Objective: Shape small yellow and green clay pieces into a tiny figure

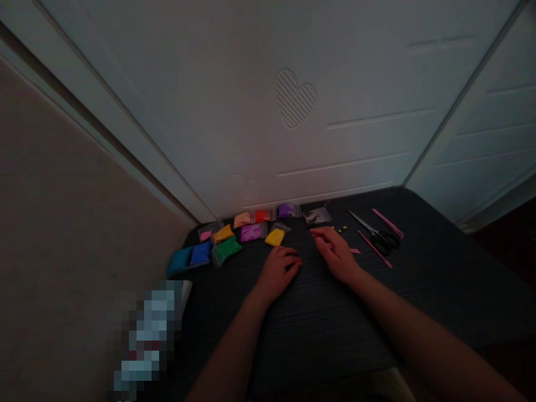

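Observation:
My left hand [280,271] rests on the dark tabletop, its fingers a little bent and apart, with nothing visible in it. Just beyond it lies a small zip bag of yellow clay-like material [275,237]. To the right, my right hand [337,255] reaches over the table with its fingers stretched out and no object showing in them. Beyond its knuckles lie several tiny yellow bits [339,229]. A pink flat piece [355,251] shows beside that hand, partly hidden by it.
Several bags of coloured material, among them green [228,250], blue [200,254] and purple [286,210], lie at the back left. Black-handled scissors [384,241] lie at right between two thin pink tools [375,249]. A white panel [234,111] stands behind the table.

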`<control>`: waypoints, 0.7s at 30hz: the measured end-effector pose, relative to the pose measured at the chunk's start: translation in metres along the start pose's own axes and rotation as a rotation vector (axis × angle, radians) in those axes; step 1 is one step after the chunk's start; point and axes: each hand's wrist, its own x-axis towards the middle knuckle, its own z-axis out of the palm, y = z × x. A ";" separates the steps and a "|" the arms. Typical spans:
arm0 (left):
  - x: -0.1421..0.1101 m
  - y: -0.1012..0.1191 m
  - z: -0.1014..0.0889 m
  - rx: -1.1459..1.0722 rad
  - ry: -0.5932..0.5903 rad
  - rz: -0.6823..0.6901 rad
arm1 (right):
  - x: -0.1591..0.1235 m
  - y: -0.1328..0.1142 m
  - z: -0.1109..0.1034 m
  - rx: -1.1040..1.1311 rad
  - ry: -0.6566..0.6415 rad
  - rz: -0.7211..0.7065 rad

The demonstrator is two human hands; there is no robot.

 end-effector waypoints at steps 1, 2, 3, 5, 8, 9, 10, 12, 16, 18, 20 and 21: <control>0.000 0.000 0.000 0.011 -0.001 0.002 | 0.000 0.000 0.000 0.004 0.000 -0.001; 0.000 0.000 0.000 0.022 -0.001 0.002 | 0.000 0.000 0.000 0.007 0.000 -0.002; 0.000 -0.001 0.000 0.033 -0.002 0.002 | 0.000 -0.001 0.000 0.010 0.002 -0.002; 0.001 -0.001 0.000 0.054 0.002 0.001 | 0.000 -0.001 0.000 0.015 0.008 -0.002; 0.002 -0.001 0.003 0.080 0.020 -0.006 | 0.000 -0.001 0.000 0.022 0.019 -0.001; 0.002 -0.001 0.004 0.089 0.029 -0.009 | 0.000 -0.001 0.000 0.024 0.022 0.000; 0.003 -0.001 0.006 0.099 0.038 -0.012 | 0.000 -0.001 0.000 0.027 0.026 0.000; 0.005 -0.001 0.008 0.121 0.056 -0.020 | 0.001 -0.001 0.000 0.033 0.033 -0.002; 0.011 -0.002 0.012 0.167 0.086 -0.031 | 0.001 0.000 -0.001 0.043 0.042 -0.015; 0.016 -0.003 0.014 0.184 0.104 -0.038 | 0.001 0.000 -0.002 0.045 0.047 -0.022; 0.022 -0.005 0.015 0.197 0.122 -0.046 | 0.001 0.001 -0.002 0.045 0.052 -0.027; 0.024 -0.005 0.016 0.204 0.128 -0.049 | 0.001 0.001 -0.003 0.044 0.055 -0.029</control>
